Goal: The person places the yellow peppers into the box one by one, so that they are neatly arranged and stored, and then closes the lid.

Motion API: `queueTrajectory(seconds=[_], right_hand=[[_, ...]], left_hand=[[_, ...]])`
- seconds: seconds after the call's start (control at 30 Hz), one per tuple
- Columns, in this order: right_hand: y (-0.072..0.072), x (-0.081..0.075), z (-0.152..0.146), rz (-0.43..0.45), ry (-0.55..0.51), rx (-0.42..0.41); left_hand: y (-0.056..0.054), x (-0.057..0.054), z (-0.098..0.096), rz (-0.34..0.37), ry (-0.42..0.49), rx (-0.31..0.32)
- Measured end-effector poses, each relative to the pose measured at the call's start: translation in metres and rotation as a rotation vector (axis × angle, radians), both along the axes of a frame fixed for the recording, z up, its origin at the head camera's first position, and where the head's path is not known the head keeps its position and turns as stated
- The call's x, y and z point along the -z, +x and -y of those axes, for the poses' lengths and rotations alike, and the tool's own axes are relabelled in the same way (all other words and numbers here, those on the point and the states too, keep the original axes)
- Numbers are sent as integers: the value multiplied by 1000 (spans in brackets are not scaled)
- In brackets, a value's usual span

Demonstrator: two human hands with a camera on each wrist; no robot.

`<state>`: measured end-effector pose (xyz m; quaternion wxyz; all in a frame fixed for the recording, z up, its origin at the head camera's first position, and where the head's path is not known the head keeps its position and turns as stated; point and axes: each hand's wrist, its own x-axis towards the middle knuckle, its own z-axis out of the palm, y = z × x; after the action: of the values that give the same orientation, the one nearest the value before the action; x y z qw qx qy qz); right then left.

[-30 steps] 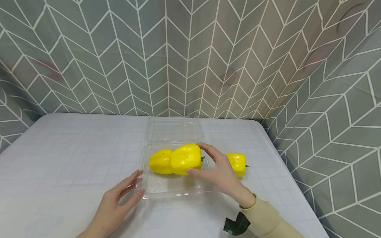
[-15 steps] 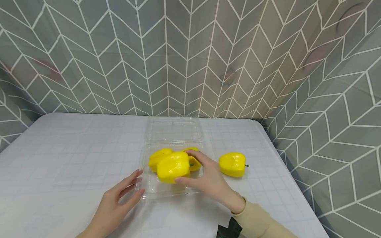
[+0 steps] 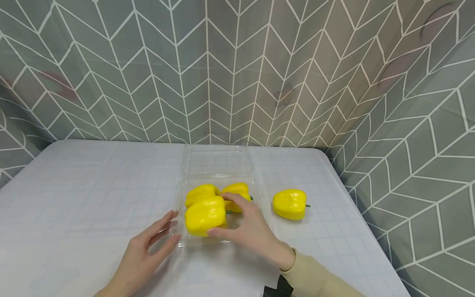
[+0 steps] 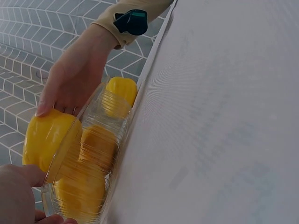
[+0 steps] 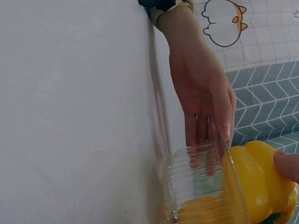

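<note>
My right hand (image 3: 252,227) holds a yellow bell pepper (image 3: 205,216) with thumb and fingers at its stem end. In the left wrist view this pepper (image 4: 46,140) stands above the rim of the clear plastic container (image 3: 231,238). Two more yellow peppers lie in the container's back half, one at the back left (image 3: 200,194) and one at the back right (image 3: 237,189), partly hidden by the right fingers. My left hand (image 3: 144,251) touches the container's left side, its fingers and thumb fairly straight. In the right wrist view the left hand (image 5: 201,93) lies along the wall.
Another yellow pepper (image 3: 290,204) lies on the white table (image 3: 92,185), right of the container. The container's clear lid (image 3: 217,161) lies folded back toward the far edge. A patterned curtain (image 3: 222,74) hangs behind the table and along its right side.
The right hand has carried its pepper left and toward the front, from over the back right pepper to the container's front left. The left hand and container stay in place.
</note>
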<state>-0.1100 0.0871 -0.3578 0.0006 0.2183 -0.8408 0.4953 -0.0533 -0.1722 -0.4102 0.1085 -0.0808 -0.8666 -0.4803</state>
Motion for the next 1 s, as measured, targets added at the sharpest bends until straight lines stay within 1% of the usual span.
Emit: queueTrajectory(seconds=[0.13,0.23,0.33,0.43,0.6,1.0], right_hand=[[1,3,3,15,-8,-27],[2,5,5,3,16,-28],[2,8,6,-38,69,-19],[2,10,8,-99,130,-11],[3,13,10,-165,168,-7],[2,14,9,-179,188,-45]], left_hand=[[0,1,0,-20,1,7],[-1,1,0,-26,0,8],[-1,0,0,-21,-6,5],[0,0,0,-13,-12,4],[0,0,0,-15,-16,4],[0,-1,0,-16,-5,4]])
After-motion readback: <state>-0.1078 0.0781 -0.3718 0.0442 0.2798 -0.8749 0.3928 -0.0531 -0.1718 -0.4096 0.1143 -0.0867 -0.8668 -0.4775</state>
